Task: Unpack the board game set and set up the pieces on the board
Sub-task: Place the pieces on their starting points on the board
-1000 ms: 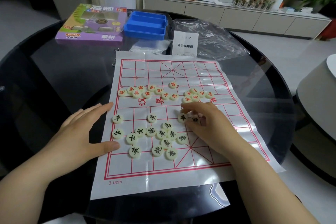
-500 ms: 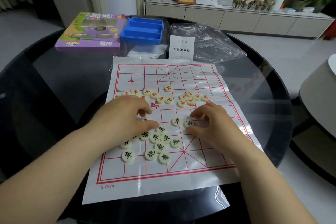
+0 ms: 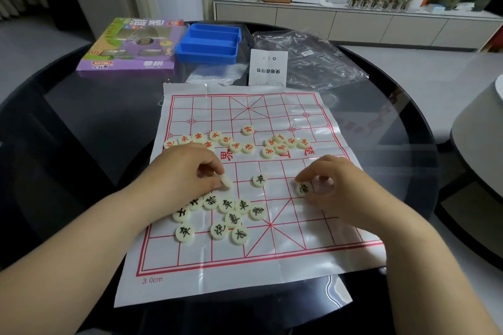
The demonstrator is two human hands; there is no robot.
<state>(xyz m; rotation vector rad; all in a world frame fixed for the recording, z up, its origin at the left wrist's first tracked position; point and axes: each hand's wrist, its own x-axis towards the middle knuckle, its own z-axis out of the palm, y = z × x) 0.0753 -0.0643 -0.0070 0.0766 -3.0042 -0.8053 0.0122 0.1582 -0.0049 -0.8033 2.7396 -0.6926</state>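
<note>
Pinching one piece [image 3: 302, 189] each, the left hand [image 3: 185, 171] and right hand [image 3: 334, 185] are working over the board [image 3: 294, 228], where other pieces [image 3: 234, 219] are lying loose. They are likely handling light, hard and slick, best nipped by the rim. The blue tray [image 3: 209, 43] is sitting empty on the tabletop [image 3: 81, 130].

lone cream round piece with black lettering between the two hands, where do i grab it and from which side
Pinch the lone cream round piece by opposite points of its rim, coming straight down from above: it lies flat, face up on the white red-gridded board sheet, with gaps all round.
</note>
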